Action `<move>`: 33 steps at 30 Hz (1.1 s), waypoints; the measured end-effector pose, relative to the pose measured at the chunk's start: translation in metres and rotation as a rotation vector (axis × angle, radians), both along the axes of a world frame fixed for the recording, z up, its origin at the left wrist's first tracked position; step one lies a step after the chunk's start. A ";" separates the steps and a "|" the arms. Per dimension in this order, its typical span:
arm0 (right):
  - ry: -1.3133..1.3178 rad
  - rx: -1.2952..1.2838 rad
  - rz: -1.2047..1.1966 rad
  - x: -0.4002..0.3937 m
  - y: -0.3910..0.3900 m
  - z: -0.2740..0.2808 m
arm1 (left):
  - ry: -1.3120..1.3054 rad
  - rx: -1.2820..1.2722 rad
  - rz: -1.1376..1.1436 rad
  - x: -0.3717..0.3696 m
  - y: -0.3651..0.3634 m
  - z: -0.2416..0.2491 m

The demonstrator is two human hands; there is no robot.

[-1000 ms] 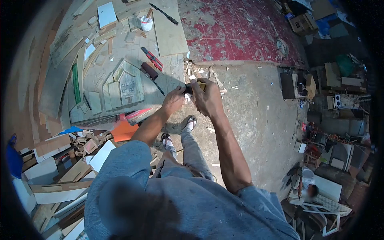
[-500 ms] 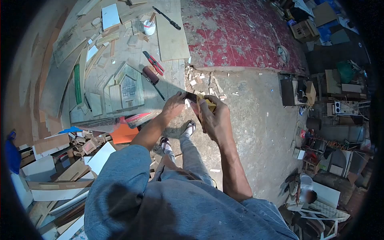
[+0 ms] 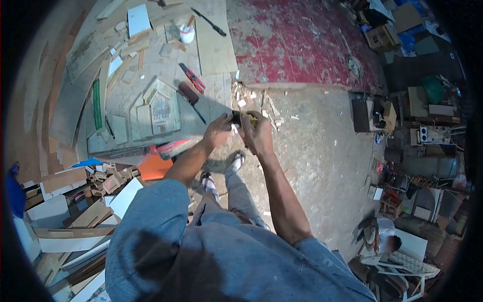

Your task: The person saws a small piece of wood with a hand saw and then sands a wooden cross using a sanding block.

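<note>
Both my hands meet in front of me at the edge of a wooden workbench (image 3: 90,95). My left hand (image 3: 217,132) pinches a small dark piece (image 3: 236,118) at its left end. My right hand (image 3: 257,134) is closed over a yellowish sheet, probably sandpaper (image 3: 252,119), pressed against that piece. On the bench, to the left of my hands, lies a flat wooden house-shaped cutout (image 3: 160,108). A dark cylinder with a thin rod (image 3: 189,92) and red-handled pliers (image 3: 192,77) lie beside it.
A white cup (image 3: 186,33), a black knife (image 3: 207,21) and a plywood sheet (image 3: 215,38) sit further back on the bench. Wood offcuts (image 3: 80,201) pile up at lower left. Chips litter the concrete floor (image 3: 322,151). Another person (image 3: 385,236) crouches at lower right among clutter.
My right hand swung down and away with the yellow sheet half a second ago, then came back up onto the dark piece. My left hand stayed at the piece.
</note>
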State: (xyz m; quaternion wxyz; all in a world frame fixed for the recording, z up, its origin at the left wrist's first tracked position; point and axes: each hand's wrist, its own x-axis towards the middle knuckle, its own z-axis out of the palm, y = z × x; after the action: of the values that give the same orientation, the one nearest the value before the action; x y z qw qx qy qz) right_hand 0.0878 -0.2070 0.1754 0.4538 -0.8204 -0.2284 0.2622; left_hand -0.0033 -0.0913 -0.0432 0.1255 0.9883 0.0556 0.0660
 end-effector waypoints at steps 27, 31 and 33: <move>0.193 -0.092 0.028 0.013 0.020 0.045 | 0.008 0.069 0.063 0.006 0.005 -0.003; 0.088 -0.113 0.075 0.018 0.020 0.053 | 0.115 0.101 0.053 0.003 0.003 0.006; 0.077 -0.063 0.026 0.005 0.012 0.035 | 0.110 0.089 0.054 -0.001 0.002 0.004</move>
State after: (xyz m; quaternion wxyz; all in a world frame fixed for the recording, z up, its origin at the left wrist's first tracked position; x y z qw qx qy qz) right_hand 0.0930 -0.1955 0.2107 0.4328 -0.8205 -0.2131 0.3068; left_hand -0.0045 -0.0895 -0.0396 0.0762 0.9932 0.0858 0.0175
